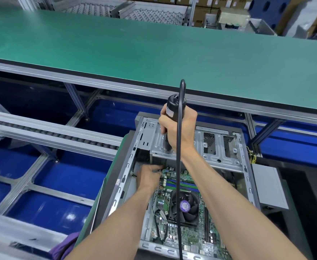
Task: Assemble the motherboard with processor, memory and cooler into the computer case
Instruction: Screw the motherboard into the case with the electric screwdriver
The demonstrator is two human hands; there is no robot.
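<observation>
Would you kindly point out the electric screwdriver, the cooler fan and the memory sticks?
electric screwdriver (pixel 173 107): head view, upper black body.
cooler fan (pixel 185 205): head view, purple hub sticker.
memory sticks (pixel 186 184): head view, middle of the slots.

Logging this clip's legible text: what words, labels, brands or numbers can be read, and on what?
None can be read.
Purple sticker on cooler fan: print blurred.
White label on electric screwdriver: no text legible.
Cardboard boxes at the back: markings too small.
Motherboard: silkscreen too small.
</observation>
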